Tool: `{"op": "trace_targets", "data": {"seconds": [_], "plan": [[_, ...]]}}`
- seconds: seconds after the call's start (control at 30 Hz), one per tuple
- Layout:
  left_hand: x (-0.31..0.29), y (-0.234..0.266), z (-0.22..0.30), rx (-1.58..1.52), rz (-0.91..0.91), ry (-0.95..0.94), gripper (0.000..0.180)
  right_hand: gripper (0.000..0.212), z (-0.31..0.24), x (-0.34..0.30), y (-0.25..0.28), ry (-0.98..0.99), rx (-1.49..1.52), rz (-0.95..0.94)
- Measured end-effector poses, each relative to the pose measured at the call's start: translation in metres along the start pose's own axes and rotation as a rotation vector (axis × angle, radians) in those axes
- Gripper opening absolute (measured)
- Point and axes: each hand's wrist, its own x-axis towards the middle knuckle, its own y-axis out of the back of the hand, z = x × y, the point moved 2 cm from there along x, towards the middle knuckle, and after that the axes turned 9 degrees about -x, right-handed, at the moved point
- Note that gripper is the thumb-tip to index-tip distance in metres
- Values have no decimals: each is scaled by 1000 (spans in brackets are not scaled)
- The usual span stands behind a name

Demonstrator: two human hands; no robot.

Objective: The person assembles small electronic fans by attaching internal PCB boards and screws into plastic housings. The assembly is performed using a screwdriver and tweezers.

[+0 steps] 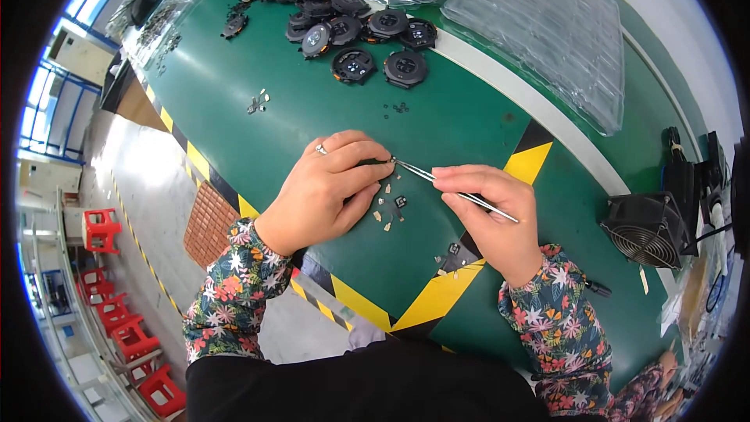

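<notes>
My left hand point(324, 187), with a ring on one finger, is closed in a pinch over the green table. A small dark part point(375, 162) shows between its fingertips, too small to tell its kind. In my right hand point(500, 215) is a pair of metal tweezers point(469, 197), gripped like a pen. Their tips meet the dark part at my left fingertips. Just below the tips lie several tiny black and tan pieces point(388, 211). More small pieces point(453, 258) rest near my right wrist.
Black round watch housings point(353, 66) are heaped at the far side. Clear plastic trays point(547, 39) stand at the far right, a black fan point(642, 227) at the right. Tiny black rings point(397, 109) lie beyond my hands. Another person's hand point(666, 367) shows at lower right.
</notes>
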Motion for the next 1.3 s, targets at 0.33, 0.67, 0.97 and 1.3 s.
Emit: {"op": "trace_targets", "data": {"seconds": [0.33, 0.67, 0.97, 1.3], "plan": [[1, 0, 2, 14, -19, 2, 23, 14, -1, 3, 2, -50, 57, -26], [-6, 0, 2, 50, 39, -53, 23, 14, 8, 4, 4, -118, 242, -6], [-38, 5, 9, -34, 150, -18, 18, 13, 10, 2, 5, -114, 243, -1], [-28, 68, -58, 542, 444, 309, 16, 13, 15, 4, 3, -140, 283, 13]]}}
